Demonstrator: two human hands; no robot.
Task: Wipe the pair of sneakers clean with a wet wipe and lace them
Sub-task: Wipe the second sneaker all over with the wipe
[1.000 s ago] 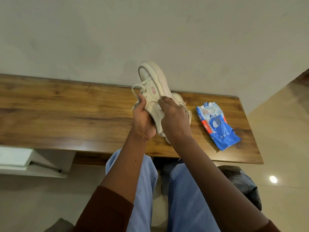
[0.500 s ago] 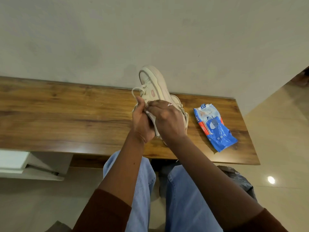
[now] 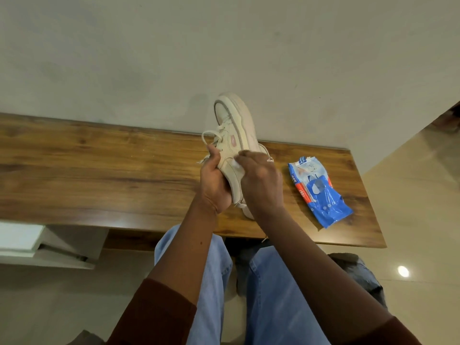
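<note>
On the head view I see a blue wipes pack (image 3: pixel 319 195) lying on the wooden desk (image 3: pixel 99 170), right of both hands and apart from them. A second sneaker (image 3: pixel 249 213) lies on the desk, mostly hidden behind the right hand (image 3: pixel 261 181). The left hand (image 3: pixel 214 186) has its grip curled round the rear of the cream sneaker (image 3: pixel 234 130), held toe-up above the desk. The right grip pinches a white wet wipe (image 3: pixel 237 167) against that sneaker's side.

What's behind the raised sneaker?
A second sneaker on the table; only its end and a lace loop show. The raised sneaker, in the left hand, and the right hand pinching a wipe hide the rest.
</note>
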